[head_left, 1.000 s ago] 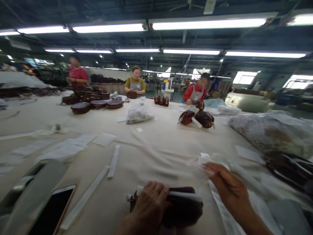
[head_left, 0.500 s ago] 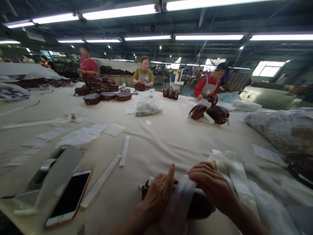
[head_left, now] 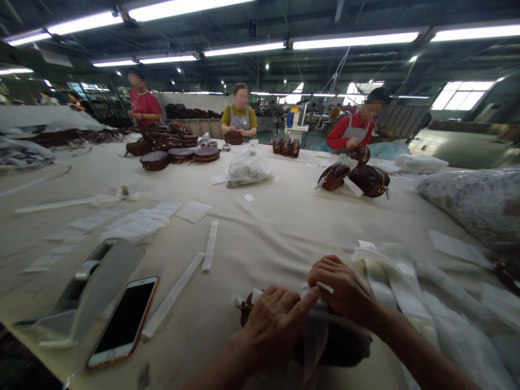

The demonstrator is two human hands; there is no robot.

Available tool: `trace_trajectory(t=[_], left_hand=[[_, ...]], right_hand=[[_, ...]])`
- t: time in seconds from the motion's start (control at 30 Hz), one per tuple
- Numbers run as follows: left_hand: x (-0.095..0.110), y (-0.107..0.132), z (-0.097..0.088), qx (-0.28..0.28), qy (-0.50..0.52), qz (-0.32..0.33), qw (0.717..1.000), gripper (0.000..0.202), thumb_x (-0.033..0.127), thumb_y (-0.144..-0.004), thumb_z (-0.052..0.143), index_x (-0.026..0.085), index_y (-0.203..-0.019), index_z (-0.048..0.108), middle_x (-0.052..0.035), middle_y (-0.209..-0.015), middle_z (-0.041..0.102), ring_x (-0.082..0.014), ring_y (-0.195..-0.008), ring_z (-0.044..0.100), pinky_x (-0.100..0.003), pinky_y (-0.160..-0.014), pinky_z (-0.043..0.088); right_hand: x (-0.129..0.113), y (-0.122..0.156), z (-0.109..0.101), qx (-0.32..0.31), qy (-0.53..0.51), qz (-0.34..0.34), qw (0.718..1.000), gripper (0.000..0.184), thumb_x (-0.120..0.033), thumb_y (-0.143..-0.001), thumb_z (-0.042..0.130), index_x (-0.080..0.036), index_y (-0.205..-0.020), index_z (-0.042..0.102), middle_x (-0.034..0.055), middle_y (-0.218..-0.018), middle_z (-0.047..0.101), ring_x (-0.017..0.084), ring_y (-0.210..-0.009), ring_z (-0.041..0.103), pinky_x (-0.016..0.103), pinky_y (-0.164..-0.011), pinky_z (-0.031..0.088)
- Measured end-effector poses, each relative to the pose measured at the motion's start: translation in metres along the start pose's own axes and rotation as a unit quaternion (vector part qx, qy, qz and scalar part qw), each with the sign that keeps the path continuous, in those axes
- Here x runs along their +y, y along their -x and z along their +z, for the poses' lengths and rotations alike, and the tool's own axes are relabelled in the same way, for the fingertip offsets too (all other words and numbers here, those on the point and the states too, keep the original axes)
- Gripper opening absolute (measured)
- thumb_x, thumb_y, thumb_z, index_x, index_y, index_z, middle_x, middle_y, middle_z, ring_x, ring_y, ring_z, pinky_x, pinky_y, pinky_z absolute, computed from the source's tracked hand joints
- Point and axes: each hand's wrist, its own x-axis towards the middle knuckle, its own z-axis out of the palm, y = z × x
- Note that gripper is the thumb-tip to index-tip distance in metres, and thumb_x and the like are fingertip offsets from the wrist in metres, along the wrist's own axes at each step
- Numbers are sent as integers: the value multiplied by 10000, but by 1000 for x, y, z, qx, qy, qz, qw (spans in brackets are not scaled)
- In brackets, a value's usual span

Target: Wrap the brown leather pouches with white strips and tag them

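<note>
- Closer together than half a second ago, the left hand (head_left: 272,319) and right hand (head_left: 339,284) meet over the dark bag (head_left: 349,341) on the surface (head_left: 260,222).
- Left covers the bag, grip unclear; right seems to pinch a translucent strip (head_left: 314,333); uneven pulling could crease it.
- Loose strips (head_left: 412,295) beside the right hand might snag.
- Phone (head_left: 124,319) and tape dispenser (head_left: 111,279) lie leftward, well apart.

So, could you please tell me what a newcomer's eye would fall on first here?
Probably the bare hands at lower centre: the left hand and right hand meet over a translucent strip on a dark bag. Next, perhaps, the black-screened phone at lower left, beside what looks like a tape dispenser. Farther back, left of centre, a heap of brown bags stands out on the pale table.
</note>
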Motion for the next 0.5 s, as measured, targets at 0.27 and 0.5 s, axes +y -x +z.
trace_trajectory(t=[0.27, 0.5], left_hand=[[2, -2, -6, -2, 1, -8, 1000, 343, 207, -916, 409, 172, -1252, 470, -74, -926, 612, -206, -763, 570, -336, -672, 455], [-1, -6, -8, 21, 1, 24, 999, 305, 211, -942, 328, 127, -1161, 524, -128, -1162, 610, -202, -899, 603, -328, -732, 463]], right_hand=[[15, 4, -4, -127, -78, 42, 988, 152, -216, -877, 553, -185, -977, 664, 59, -853, 677, 165, -815, 593, 319, -790, 400], [45, 10, 13, -166, -264, 131, 941, 302, -452, -806, 630, -199, -938, 729, 82, -925, 693, 189, -899, 610, 332, -840, 456]])
